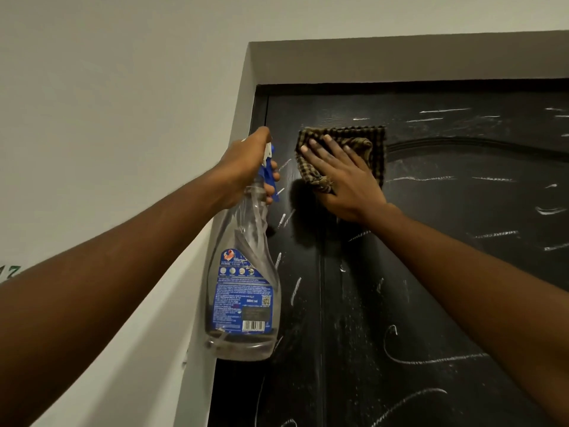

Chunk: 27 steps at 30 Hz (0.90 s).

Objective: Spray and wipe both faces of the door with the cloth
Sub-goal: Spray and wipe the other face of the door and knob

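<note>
Door: black with a fine wood grain, shut in a grey frame. It has a curved raised moulding on the right part, and white streaks and curls lie all over the face.
Cloth: brown and black checked, folded and a little crumpled, lying flat against the door near its upper left corner, partly under the right hand.
Spray bottle: clear plastic with a blue trigger and a blue label, a little liquid at the bottom. It is nearly upright before the door's left edge, with the left hand round its neck.

Right and bottom of the door cropped by the frame; fine print on spray bottle illegibly small
</note>
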Motion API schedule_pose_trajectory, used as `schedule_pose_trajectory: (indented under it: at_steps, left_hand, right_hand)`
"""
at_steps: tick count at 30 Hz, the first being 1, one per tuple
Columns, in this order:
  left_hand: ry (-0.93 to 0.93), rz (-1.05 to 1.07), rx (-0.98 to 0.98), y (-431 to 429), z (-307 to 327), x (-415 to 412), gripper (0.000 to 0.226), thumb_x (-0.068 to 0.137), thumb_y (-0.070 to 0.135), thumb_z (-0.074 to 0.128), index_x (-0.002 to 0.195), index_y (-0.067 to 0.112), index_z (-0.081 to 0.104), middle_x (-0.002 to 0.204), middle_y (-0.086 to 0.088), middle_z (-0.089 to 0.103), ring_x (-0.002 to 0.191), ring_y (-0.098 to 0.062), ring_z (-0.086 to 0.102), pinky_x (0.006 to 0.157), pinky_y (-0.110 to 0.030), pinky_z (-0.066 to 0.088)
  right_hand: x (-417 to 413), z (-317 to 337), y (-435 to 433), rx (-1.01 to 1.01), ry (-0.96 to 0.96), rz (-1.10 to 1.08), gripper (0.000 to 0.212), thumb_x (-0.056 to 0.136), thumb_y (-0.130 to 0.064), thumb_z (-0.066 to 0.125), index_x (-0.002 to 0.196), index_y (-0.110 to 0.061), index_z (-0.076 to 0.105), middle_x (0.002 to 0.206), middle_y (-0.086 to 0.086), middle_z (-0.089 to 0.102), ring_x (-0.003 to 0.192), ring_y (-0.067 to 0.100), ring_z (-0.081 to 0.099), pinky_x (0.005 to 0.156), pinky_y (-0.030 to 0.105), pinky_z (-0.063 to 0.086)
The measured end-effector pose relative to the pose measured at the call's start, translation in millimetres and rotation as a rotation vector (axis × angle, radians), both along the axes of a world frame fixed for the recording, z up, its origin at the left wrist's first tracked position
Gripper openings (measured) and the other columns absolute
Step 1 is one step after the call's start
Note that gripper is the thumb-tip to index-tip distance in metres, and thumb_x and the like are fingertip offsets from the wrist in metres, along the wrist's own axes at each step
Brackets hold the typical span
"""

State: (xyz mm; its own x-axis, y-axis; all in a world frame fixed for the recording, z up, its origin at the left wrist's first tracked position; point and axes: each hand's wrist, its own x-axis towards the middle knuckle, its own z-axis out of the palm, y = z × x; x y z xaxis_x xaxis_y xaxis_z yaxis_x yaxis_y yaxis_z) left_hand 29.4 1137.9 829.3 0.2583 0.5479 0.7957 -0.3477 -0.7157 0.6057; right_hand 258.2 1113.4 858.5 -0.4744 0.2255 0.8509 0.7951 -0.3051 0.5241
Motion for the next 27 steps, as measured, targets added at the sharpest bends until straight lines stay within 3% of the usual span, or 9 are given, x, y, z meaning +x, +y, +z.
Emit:
schedule_pose_trajectory:
  at_steps: [3, 7, 15, 20, 23, 27]
  left_hand:
    - [-0.015, 0.041, 0.021, 3.8, 2.2, -3.9, 0.035, 0.098, 0.042, 0.039, 0.091, 0.011, 0.055, 0.081, -0.010, 0.058, 0.074, -0.023, 0.056, 0.048, -0.023, 0.050]
    - [0.022, 0.073, -0.002, 6.1, 2.5, -3.8, 0.039, 0.098, 0.045, 0.039, 0.092, 0.011, 0.056, 0.086, -0.012, 0.059, 0.063, -0.019, 0.054, 0.048, -0.022, 0.049]
    - [0.003, 0.220, -0.008, 19.9, 5.9, 7.4, 0.043, 0.096, 0.048, 0.040, 0.098, 0.010, 0.060, 0.094, -0.016, 0.067, 0.047, -0.016, 0.057, 0.044, -0.025, 0.051]
    - [-0.067, 0.278, -0.042, 24.2, 24.9, 11.9, 0.039, 0.098, 0.041, 0.043, 0.083, 0.006, 0.055, 0.071, -0.013, 0.063, 0.044, -0.020, 0.059, 0.042, -0.025, 0.051]
    - [-0.139, 0.280, -0.104, 25.3, 34.0, 6.3, 0.035, 0.099, 0.034, 0.044, 0.079, 0.006, 0.051, 0.059, -0.012, 0.063, 0.042, -0.022, 0.062, 0.041, -0.027, 0.053]
    - [-0.044, 0.303, -0.063, 24.5, 10.5, 3.8, 0.047, 0.096, 0.048, 0.041, 0.096, 0.006, 0.063, 0.084, -0.016, 0.071, 0.042, -0.017, 0.059, 0.042, -0.027, 0.051]
  right_hand:
    - [-9.8, 19.1, 23.1, -0.120, 0.025, -0.093, 0.066, 0.103, -0.049, 0.037, 0.160, -0.034, 0.006, 0.169, -0.006, 0.005, 0.155, 0.014, -0.006, 0.124, 0.041, -0.002]
    - [-14.5, 43.5, 46.7, -0.234, 0.079, -0.080, 0.062, 0.105, -0.051, 0.033, 0.160, -0.035, 0.009, 0.169, -0.004, 0.006, 0.156, 0.017, -0.003, 0.125, 0.044, 0.002]
    - [-12.2, 137.1, 49.6, -0.137, 0.044, -0.122, 0.064, 0.104, -0.058, 0.023, 0.161, -0.035, 0.004, 0.169, -0.005, 0.003, 0.156, 0.017, -0.003, 0.124, 0.044, 0.003]
    - [-43.2, 192.5, 68.1, -0.051, 0.174, -0.123, 0.064, 0.103, -0.056, 0.016, 0.161, -0.030, 0.005, 0.169, -0.006, 0.000, 0.156, 0.019, -0.004, 0.125, 0.045, 0.004]
    - [-61.4, 186.2, 74.4, -0.128, 0.087, -0.137, 0.063, 0.106, -0.052, 0.020, 0.162, -0.026, 0.006, 0.170, -0.002, 0.000, 0.156, 0.020, -0.003, 0.125, 0.045, 0.003]
    - [-45.6, 142.7, 71.7, -0.333, -0.168, -0.140, 0.059, 0.107, -0.050, 0.022, 0.161, -0.033, 0.005, 0.169, -0.002, 0.000, 0.156, 0.018, 0.000, 0.124, 0.042, 0.001]
